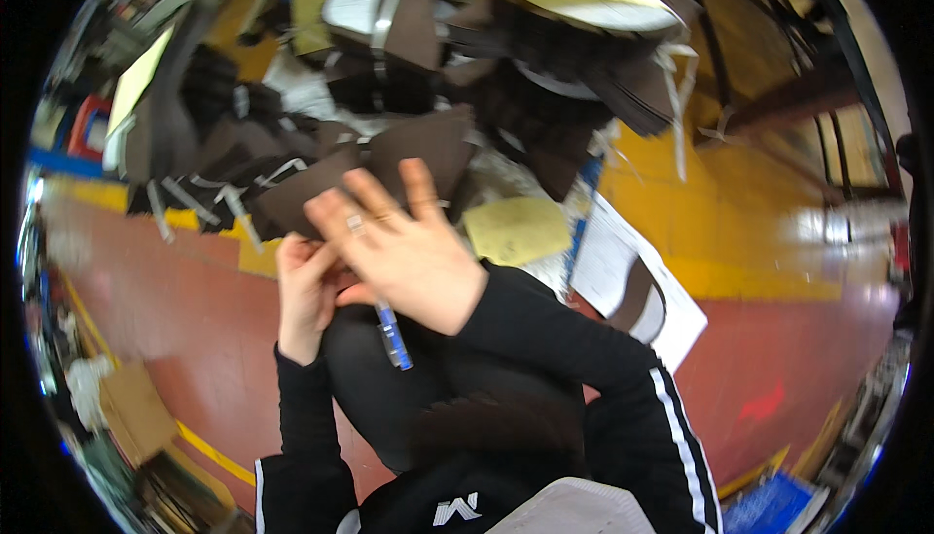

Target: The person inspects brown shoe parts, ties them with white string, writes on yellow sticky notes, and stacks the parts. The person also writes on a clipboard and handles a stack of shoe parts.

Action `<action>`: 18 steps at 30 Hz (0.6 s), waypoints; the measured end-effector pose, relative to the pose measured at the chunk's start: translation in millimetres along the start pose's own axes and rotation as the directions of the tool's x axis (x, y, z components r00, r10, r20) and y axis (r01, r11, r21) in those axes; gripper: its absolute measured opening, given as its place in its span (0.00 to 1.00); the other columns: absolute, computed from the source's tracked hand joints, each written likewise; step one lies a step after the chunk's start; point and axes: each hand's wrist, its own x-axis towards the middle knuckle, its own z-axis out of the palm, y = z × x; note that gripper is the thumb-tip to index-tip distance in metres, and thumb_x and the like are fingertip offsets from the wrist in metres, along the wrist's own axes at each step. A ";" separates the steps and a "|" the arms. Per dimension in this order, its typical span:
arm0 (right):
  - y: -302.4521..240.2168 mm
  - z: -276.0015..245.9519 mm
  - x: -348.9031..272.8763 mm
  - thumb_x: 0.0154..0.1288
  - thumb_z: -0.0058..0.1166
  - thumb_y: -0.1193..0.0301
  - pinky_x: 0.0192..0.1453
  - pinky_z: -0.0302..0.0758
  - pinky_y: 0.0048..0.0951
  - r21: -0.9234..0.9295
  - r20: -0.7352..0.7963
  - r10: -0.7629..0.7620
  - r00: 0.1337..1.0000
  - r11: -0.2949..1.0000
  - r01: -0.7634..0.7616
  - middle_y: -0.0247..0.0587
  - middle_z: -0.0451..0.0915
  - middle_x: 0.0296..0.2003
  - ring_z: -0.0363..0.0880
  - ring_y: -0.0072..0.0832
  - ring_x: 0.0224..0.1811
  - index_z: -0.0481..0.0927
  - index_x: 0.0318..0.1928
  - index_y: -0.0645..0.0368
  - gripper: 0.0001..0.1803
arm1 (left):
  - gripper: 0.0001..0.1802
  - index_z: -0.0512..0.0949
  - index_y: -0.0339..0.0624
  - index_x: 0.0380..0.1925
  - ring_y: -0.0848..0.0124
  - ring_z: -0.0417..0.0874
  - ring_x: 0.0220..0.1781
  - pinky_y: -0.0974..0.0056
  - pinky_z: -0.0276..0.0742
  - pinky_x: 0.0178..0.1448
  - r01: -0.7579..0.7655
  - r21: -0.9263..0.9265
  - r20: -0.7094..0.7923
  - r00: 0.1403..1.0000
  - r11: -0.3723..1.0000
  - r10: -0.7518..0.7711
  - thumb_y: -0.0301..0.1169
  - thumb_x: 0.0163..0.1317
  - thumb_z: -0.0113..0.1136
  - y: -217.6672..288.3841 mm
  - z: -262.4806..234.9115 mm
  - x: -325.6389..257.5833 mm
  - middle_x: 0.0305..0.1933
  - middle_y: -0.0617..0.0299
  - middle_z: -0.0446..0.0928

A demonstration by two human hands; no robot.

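Black sleeves with white stripes are seen nearest, coming up from the lower edge. The blue pen [393,336] is taken as the landmark. Just above it, the right hand [409,252] is spread flat with the fingers wide, and the upper end of the pen is hidden under its palm; whether the pen is really gripped cannot be told. To the left of the pen, the left hand [304,296] is bent with the fingers narrow and curled against the right hand; what it pinches, if anything, is hidden. The picture is blurred here by movement.

A slip may be judged possible: the pen hangs downward over the dark trousers with only its top covered, so it could fall to the red floor [165,281] if the open palm lifts.

Above the pen, beyond the hands, a heap of dark brown cut pieces [418,150] is spread, tied in bundles with white strips. A yellow paper [516,230] lies to the upper right of the pen, and a white sheet [632,281] with a dark curved piece is further right. No container with visible contents can be made out; only a cardboard piece [131,408] lies far to the lower left.
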 end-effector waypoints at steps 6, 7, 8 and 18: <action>-7.2 -15.4 11.9 0.51 0.61 0.48 0.75 0.43 0.58 -0.074 -0.016 0.030 0.999 0.997 -0.031 0.41 0.63 0.69 0.58 0.43 0.73 0.58 0.72 0.56 0.50 | 0.08 0.76 0.36 0.40 0.75 0.81 0.30 0.73 0.77 0.32 0.016 0.034 0.028 0.999 0.999 -0.017 0.20 0.61 0.61 7.1 12.1 4.1 0.31 0.62 0.79; -10.7 -14.3 12.3 0.52 0.60 0.49 0.76 0.42 0.55 -0.017 -0.001 -0.065 0.998 0.998 0.065 0.40 0.62 0.70 0.59 0.41 0.73 0.58 0.72 0.55 0.49 | 0.08 0.75 0.36 0.40 0.73 0.82 0.32 0.73 0.78 0.32 0.046 -0.026 -0.031 0.998 0.999 -0.047 0.21 0.61 0.61 10.7 22.2 -2.6 0.33 0.61 0.79; -15.8 -15.6 12.2 0.52 0.60 0.49 0.76 0.45 0.53 0.067 0.060 -0.115 0.992 0.992 0.111 0.40 0.62 0.70 0.60 0.37 0.72 0.58 0.72 0.55 0.49 | 0.08 0.75 0.36 0.40 0.72 0.83 0.34 0.72 0.79 0.32 0.072 -0.085 -0.082 0.994 0.994 -0.079 0.21 0.61 0.61 21.8 34.7 -9.3 0.35 0.60 0.79; -5.1 -6.9 7.4 0.53 0.61 0.48 0.72 0.58 0.46 -0.050 0.081 0.030 0.996 0.998 -0.026 0.49 0.68 0.65 0.68 0.41 0.67 0.53 0.71 0.67 0.54 | 0.09 0.75 0.32 0.44 0.70 0.86 0.40 0.67 0.84 0.41 0.065 -0.033 0.173 0.983 0.997 -0.058 0.23 0.64 0.58 9.4 9.4 3.1 0.40 0.55 0.82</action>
